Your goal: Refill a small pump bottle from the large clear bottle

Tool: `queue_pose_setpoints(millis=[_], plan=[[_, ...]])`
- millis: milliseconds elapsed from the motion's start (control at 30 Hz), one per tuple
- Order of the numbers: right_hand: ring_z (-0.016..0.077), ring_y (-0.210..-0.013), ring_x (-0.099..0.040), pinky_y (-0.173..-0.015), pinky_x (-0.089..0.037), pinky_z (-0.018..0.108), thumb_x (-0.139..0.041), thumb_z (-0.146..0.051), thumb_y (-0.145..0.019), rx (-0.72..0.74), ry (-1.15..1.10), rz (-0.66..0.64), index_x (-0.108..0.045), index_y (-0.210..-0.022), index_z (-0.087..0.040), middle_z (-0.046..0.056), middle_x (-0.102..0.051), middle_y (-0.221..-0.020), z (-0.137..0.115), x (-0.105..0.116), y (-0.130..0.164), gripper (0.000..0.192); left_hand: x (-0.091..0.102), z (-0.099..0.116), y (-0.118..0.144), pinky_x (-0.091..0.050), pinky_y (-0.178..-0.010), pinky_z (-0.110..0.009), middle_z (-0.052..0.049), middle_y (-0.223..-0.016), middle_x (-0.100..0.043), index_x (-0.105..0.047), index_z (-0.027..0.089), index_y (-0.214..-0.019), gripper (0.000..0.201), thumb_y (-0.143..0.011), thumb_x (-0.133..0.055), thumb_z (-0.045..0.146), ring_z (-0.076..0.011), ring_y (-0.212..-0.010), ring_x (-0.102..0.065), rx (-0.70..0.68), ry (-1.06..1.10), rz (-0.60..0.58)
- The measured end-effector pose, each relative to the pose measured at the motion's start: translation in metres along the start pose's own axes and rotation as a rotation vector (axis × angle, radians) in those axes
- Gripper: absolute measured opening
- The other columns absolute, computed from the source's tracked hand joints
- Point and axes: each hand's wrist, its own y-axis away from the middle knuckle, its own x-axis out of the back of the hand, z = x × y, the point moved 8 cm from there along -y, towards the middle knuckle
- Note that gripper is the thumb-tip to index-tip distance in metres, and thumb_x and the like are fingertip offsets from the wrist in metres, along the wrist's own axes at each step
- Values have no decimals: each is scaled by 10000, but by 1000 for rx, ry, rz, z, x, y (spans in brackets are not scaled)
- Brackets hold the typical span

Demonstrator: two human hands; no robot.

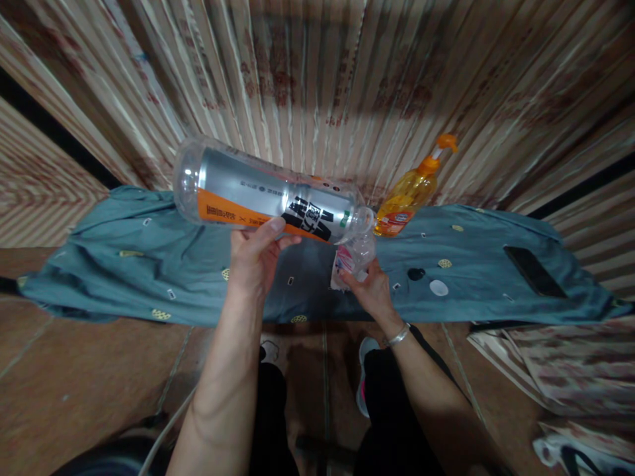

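Note:
My left hand (256,256) grips a large clear plastic bottle (258,195) with a silver, orange and black label, held almost flat with its open neck pointing right and slightly down. The neck meets the mouth of a small clear plastic bottle (353,256) with a pink and white label, which my right hand (370,287) holds upright over the table. A silver bracelet sits on my right wrist. Whether liquid is flowing cannot be made out.
A teal cloth (149,264) covers the table. On it stand an orange pump bottle (409,192) just right of the large bottle's neck, a black cap (415,273), a white cap (438,287) and a black phone (534,271). Striped curtain hangs behind; my legs and shoes show below.

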Motion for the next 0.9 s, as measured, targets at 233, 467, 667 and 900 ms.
queue_pose_setpoints(millis=[233,467,667,900], plan=[[343,-925,-749,-776,-567,411,-719,-549,-725,16,-12,19,-626,-1159,-166,149,-774,-1008,0,0,1,587,0,1,0,-628,-550,-232,48,-612,-629,-637,194,-635,323,-542,-921,317,-103,-580,-638,-17,-36,-15],[350,-928,-743,-773,-565,422,-708,-570,-731,3,19,1,-615,-1203,-129,170,-766,-1023,0,-1,1,653,-2,2,0,-626,-549,-225,43,-609,-635,-627,199,-636,324,-545,-916,314,-105,-570,-644,-15,-53,-16],[349,-928,-740,-770,-564,419,-712,-567,-730,-3,27,-1,-620,-1193,-147,161,-769,-1011,1,-1,1,633,-2,1,0,-621,-536,-229,60,-585,-616,-678,220,-750,312,-553,-910,289,-111,-559,-644,-18,-32,-23],[325,-915,-747,-774,-568,401,-723,-535,-732,-6,6,-1,-626,-1175,-169,134,-777,-1008,-1,0,1,583,-1,0,0,-631,-549,-232,39,-663,-678,-635,204,-650,310,-533,-912,278,-107,-586,-648,-8,-34,-6]])
